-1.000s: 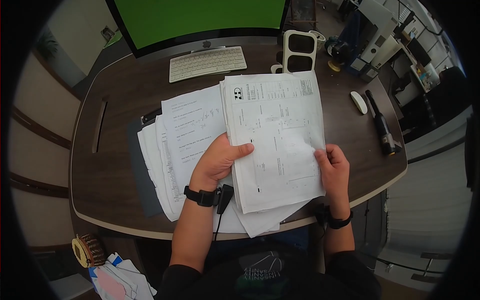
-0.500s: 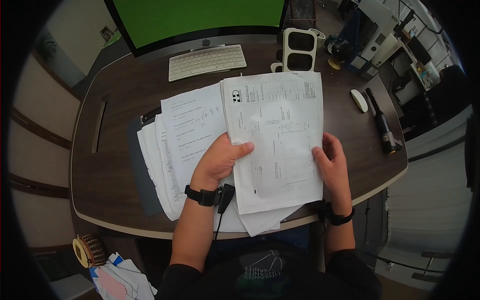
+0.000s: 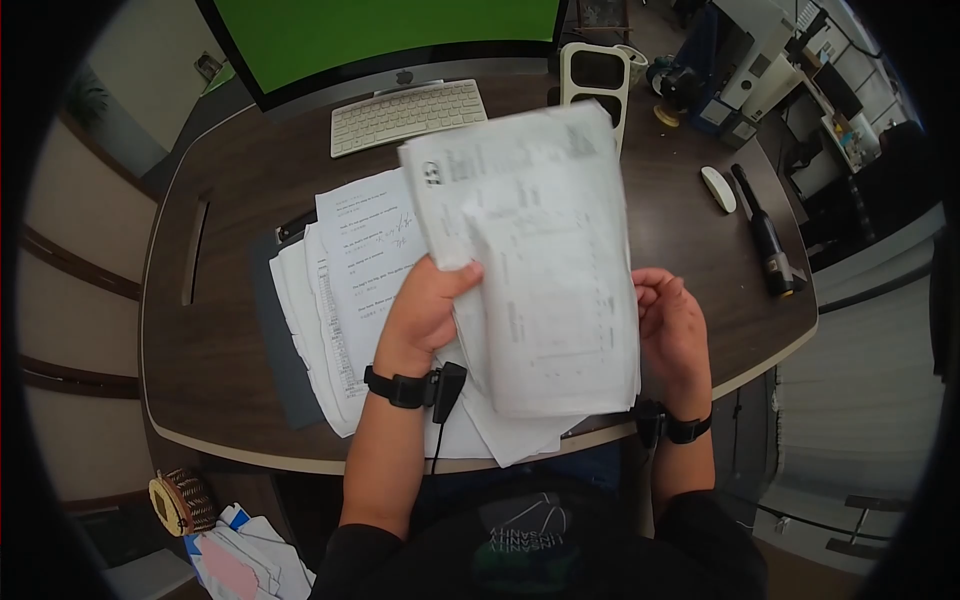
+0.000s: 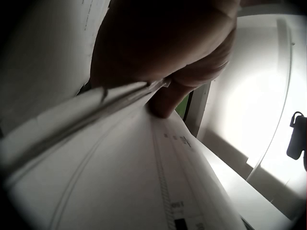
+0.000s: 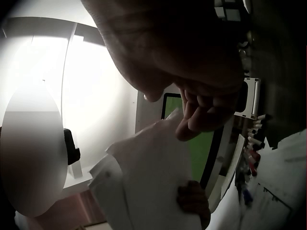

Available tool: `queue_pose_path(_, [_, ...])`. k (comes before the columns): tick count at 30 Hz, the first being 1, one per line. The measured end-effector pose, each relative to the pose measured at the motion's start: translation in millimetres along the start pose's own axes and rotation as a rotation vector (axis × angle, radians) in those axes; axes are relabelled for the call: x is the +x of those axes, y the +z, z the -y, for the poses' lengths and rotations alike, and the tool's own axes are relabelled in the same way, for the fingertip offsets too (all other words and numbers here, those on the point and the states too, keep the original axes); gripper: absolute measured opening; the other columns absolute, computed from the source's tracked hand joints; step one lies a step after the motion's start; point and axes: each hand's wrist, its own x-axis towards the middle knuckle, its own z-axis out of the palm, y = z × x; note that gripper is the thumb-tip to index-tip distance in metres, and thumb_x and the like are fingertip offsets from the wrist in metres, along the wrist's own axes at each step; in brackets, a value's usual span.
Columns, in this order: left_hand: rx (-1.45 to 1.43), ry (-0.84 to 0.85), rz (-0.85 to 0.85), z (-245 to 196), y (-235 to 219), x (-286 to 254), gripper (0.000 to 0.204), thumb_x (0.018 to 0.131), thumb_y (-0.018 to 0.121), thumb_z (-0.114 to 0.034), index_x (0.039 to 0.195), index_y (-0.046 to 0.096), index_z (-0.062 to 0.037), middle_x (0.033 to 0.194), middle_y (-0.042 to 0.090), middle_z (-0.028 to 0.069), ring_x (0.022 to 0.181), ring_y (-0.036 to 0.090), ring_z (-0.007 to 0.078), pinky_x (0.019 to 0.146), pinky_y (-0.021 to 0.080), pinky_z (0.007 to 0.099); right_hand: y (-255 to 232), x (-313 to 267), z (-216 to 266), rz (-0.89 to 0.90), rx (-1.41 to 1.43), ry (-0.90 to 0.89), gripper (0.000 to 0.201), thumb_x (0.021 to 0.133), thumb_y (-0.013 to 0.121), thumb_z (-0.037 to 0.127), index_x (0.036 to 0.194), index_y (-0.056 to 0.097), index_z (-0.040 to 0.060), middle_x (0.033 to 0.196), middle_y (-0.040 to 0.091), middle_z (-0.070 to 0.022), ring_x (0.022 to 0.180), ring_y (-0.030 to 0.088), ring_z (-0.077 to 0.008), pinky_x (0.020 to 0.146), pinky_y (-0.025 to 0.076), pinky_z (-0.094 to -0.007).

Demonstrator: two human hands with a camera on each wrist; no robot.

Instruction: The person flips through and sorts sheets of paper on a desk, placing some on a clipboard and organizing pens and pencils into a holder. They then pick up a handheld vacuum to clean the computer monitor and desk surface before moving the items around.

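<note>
The left hand (image 3: 425, 305) holds a sheaf of printed sheets (image 3: 555, 265) by its left edge. Its grip is closed on the sheaf: the thumb lies across the top face and the other fingers are largely hidden by the paper. The sheaf is raised over the bench (image 3: 240, 200) in front of the person, with its far end slanted toward the left. Its sheets bow upward next to the thumb.

The right hand (image 3: 672, 330) is at the right edge of the sheaf, palm turned partly inward. Its grip is relaxed and part open, fingers loosely bent, with nothing held. Contact between its fingertips and the paper edge cannot be confirmed.

Under and left of the sheaf lie a sheet with handwriting (image 3: 362, 225), a paper stack (image 3: 308, 300) and a dark folder (image 3: 275, 350). Loose sheets (image 3: 510, 438) extend below the sheaf at the near edge of the bench.

Beyond the papers stand a monitor (image 3: 385, 35) showing green and, in front of it, a white keyboard (image 3: 408, 118). A pale frame with two openings (image 3: 597, 91) is partly covered by the sheaf's far end. To the right, a white mouse (image 3: 718, 190) lies just beside a black cylindrical tool (image 3: 764, 235).
</note>
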Motion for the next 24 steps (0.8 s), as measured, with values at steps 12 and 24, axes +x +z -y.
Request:
queue_pose_path(12, [-0.701, 0.332, 0.299, -22.4, -4.0, -4.1, 0.026, 0.095, 0.049, -0.004, 0.121, 0.055, -0.0023, 0.088, 0.056, 0.0073, 0.076, 0.055, 0.0192, 0.067, 0.046, 0.0333, 18.5, -10.2, -24.1, -0.171, -1.315, 0.275, 0.034, 0.089, 0.071, 0.025, 0.107, 0.064, -0.0029, 0.096, 0.067, -0.019, 0.088, 0.066, -0.0333, 0.08, 0.052, -0.0392])
queue_pose_path(24, [-0.632, 0.27, 0.453, -20.5, -15.8, 3.6, 0.035, 0.098, 0.047, -0.01, 0.128, 0.052, 0.0066, 0.111, 0.062, 0.0156, 0.097, 0.063, 0.0278, 0.087, 0.052, 0.0418, 10.1, -16.1, 4.1, -0.125, -0.994, 0.287, 0.019, 0.09, 0.069, 0.017, 0.089, 0.064, -0.0018, 0.073, 0.064, -0.006, 0.067, 0.059, -0.013, 0.063, 0.047, -0.0299])
